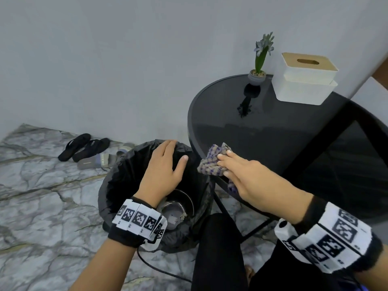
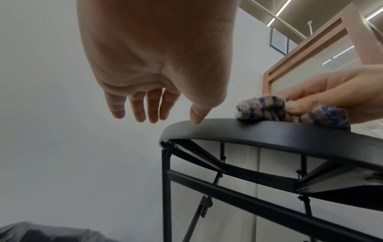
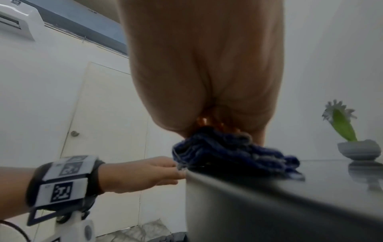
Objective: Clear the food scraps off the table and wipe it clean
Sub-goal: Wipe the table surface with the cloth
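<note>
Soft, even indoor light; ceiling strips [image 2: 277, 13] glare above the hands. The glossy worktop [image 1: 273, 127] mirrors things. The right wrist view is blurred, its edges warped.

A beige-and-blue checked cloth [image 1: 212, 162] lies on the black tabletop [image 1: 294, 131]; the bin bag [image 1: 126, 171] is black, the tissue box [image 1: 304, 80] white.

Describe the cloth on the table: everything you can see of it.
The cloth is a small woven rag, beige-grey with blue-purple checks, looking coarse and a little frayed. It lies crumpled at the near left rim of the black round table, one corner hanging over the edge beside the bin. The right hand presses on it, fingers on top.
</note>
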Available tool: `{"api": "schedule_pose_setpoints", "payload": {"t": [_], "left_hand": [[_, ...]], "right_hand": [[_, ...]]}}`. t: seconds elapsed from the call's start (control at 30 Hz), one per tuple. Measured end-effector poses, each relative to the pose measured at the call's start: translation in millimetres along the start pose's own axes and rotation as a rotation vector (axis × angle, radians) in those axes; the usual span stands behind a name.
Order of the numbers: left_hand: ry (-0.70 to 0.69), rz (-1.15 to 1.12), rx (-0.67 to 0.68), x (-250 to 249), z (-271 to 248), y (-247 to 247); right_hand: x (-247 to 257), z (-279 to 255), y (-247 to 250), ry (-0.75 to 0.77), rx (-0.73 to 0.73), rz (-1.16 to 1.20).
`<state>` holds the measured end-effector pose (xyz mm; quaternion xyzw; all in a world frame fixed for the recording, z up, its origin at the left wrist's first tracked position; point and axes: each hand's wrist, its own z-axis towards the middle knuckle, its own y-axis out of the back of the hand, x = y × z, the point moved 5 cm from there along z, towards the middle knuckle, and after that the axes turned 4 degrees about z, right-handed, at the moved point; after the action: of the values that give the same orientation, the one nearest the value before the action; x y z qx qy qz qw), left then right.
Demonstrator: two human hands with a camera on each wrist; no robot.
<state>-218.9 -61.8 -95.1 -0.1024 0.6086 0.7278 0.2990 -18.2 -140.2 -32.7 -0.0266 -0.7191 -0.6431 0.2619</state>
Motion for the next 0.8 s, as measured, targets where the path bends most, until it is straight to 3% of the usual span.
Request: {"api": "schedule_pose_setpoints", "payload": {"t": [0.17, 0.33, 0.63, 0.8], "left_hand": [[-0.099, -0.057, 0.007, -31.9, 14.7, 4.1], [-0.103, -0.08, 0.077, -45.0, 26.0, -4.9], [-0.049, -0.147, 0.103, -45.3, 26.5, -26.7], [-0.04, -0.213, 0.085, -46.6, 24.6, -29.0]], "right_hand": [[-22.5, -5.2, 16.0, -0.108, 0.095, -0.106], [-43.9, 17.8, 28.5, -0.153, 0.158, -0.147], [-51.4, 78.1, 24.8, -0.099, 0.228, -0.122], [-41.6, 75.2, 17.5, 0.0, 0.304, -0.137]]}}
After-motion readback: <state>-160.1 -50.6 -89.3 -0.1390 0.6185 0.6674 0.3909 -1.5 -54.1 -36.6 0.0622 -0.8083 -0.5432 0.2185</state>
